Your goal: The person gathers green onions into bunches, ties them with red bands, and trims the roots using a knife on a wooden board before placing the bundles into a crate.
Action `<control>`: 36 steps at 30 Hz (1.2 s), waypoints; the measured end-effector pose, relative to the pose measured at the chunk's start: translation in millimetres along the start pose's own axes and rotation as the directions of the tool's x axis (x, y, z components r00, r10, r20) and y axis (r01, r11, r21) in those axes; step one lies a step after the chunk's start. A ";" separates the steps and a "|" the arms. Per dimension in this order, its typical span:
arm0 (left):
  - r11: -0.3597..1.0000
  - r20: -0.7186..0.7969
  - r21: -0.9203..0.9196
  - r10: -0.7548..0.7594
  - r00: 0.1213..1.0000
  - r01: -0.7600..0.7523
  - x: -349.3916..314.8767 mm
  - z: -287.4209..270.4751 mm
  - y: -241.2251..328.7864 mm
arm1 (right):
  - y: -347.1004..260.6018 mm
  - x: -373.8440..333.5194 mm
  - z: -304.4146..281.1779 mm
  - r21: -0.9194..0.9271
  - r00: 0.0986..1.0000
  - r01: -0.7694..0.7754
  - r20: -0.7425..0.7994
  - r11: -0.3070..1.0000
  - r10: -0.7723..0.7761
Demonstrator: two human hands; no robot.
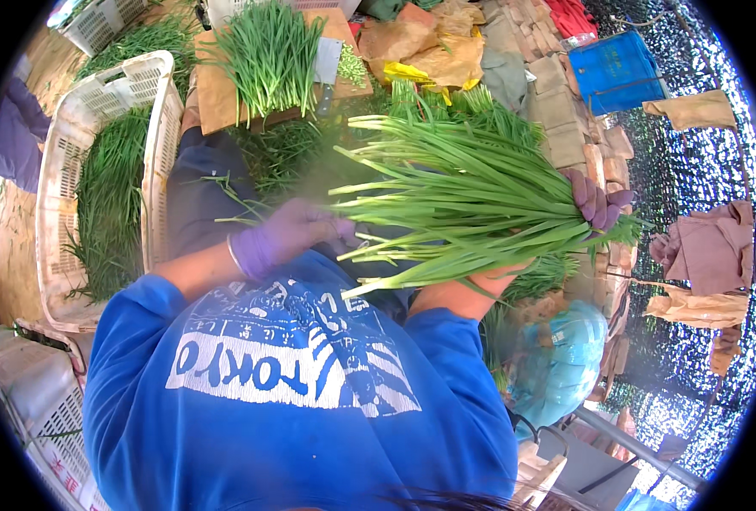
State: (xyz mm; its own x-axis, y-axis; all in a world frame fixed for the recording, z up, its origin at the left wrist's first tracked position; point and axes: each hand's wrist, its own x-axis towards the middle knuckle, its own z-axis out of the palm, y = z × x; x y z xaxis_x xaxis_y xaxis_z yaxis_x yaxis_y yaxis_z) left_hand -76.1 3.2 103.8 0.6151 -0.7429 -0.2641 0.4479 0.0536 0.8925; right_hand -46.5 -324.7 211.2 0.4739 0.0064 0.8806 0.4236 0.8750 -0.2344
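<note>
My right hand [597, 202], in a purple glove, is wrapped round the leafy end of a big bunch of garlic chives [471, 200]. The pale cut stalk ends fan out to the left, over my lap. Just left of those ends is my left hand [288, 234], also gloved in purple and slightly blurred. Its fingers are curled together near the stalk tips; what they pinch, if anything, is hidden. A few loose chive blades [240, 203] stick out beside this hand. More chives [523, 128] lie behind the held bunch.
Ahead, a wooden board [212, 106] bears a chive pile [271, 60], a knife [327, 64] and chopped bits [352, 68]. A white plastic crate [58, 196] with chives stands left. At right are a wrapped turquoise bundle [561, 362], brick edging [557, 115] and a blue box [616, 72].
</note>
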 end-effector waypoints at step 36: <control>0.638 0.054 0.703 0.392 0.919 -0.314 -2.4 -24.0 -16.3 | 14.5 -19.1 -3.1 -0.034 0.969 -0.057 -0.241 0.998 0.047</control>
State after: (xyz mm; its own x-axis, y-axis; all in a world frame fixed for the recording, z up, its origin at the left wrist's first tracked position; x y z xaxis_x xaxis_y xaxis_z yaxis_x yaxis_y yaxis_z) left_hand -69.3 20.2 81.0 0.7053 -0.6975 0.1268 -0.3630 -0.2018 0.9097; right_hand -47.0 -313.6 189.7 0.6655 -0.0694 0.7432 0.4218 0.8564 -0.2978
